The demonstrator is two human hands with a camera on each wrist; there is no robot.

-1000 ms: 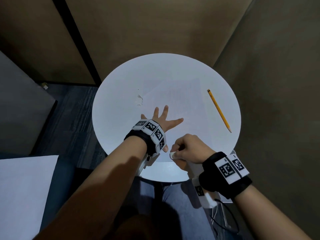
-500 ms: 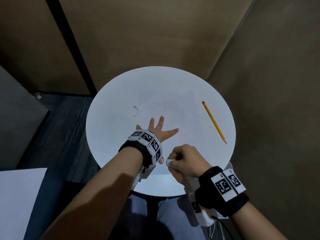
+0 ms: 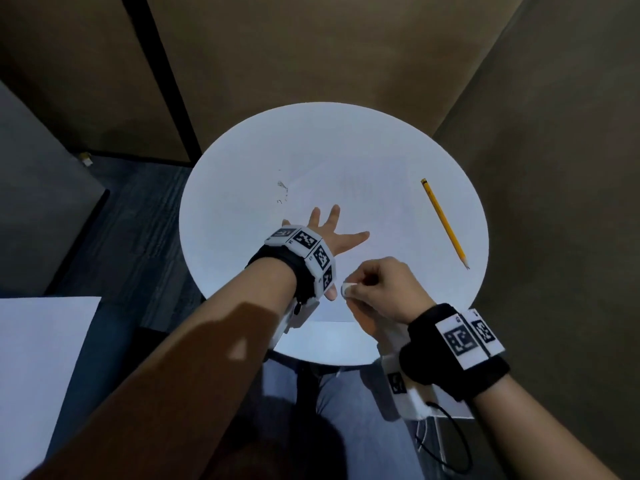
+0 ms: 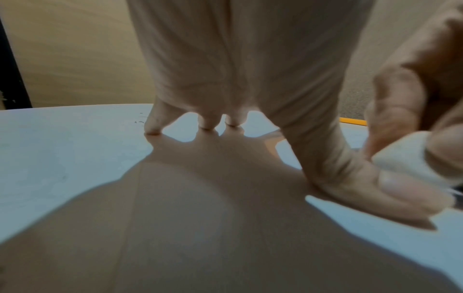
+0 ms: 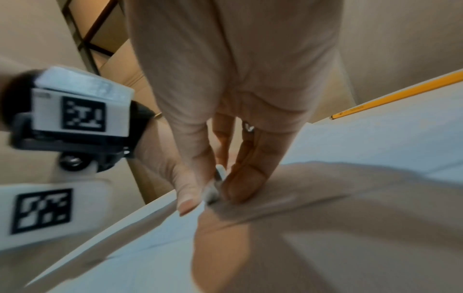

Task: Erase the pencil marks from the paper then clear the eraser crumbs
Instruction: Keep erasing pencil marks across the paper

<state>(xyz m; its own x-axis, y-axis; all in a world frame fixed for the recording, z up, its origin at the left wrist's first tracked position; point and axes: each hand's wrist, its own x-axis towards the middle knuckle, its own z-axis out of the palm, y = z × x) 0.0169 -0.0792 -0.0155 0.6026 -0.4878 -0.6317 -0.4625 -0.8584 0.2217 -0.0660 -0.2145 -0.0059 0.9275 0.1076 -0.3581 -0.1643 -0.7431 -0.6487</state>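
A white sheet of paper [image 3: 374,209] lies on the round white table [image 3: 225,237]. My left hand [image 3: 332,233] presses flat on the paper with fingers spread [image 4: 208,123]. My right hand [image 3: 384,289] pinches a small white eraser [image 3: 347,289] between thumb and fingers at the paper's near edge, just beside my left thumb. The eraser [image 4: 400,156] shows at the right of the left wrist view, and in the right wrist view it [image 5: 215,188] sits between my fingertips on the paper. Dark eraser crumbs [image 3: 282,192] lie left of the paper.
A yellow pencil [image 3: 445,223] lies on the table to the right of the paper, tip toward me. Another white surface [image 3: 38,368] is at the lower left, below table height. Brown walls surround the table.
The head camera tilted, so the table sits lower in view. My right hand with the eraser stays by the left thumb at the paper's near edge; the left hand keeps pressing.
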